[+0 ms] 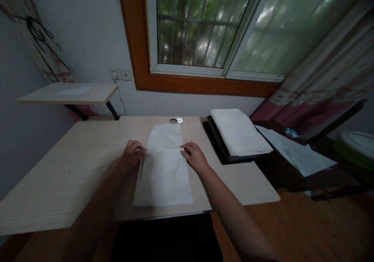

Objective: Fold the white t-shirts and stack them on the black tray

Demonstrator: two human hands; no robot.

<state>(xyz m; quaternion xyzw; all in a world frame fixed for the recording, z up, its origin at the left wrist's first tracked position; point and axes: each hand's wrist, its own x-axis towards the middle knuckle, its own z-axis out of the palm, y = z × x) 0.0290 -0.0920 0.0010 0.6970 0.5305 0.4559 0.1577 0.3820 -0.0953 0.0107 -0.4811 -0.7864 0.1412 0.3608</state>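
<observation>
A white cloth [165, 176], folded into a long strip, lies flat on the light wooden desk [96, 153], with a crease running across it between my hands. At its left edge my left hand [133, 153] is closed, thumb and forefinger pinching the cloth. On the opposite edge my right hand [194, 155] pinches the cloth near the same crease, its other fingers curled. The lower part of the cloth reaches close to the desk's front edge.
To the right, a folded white cloth [238, 131] rests on black folded items [216, 141]. A raised shelf [96, 94] stands at the back left, beside a wall socket [119, 74]. A cable hole [173, 121] is near the back edge. Papers [295, 151] lie on a dark surface further right.
</observation>
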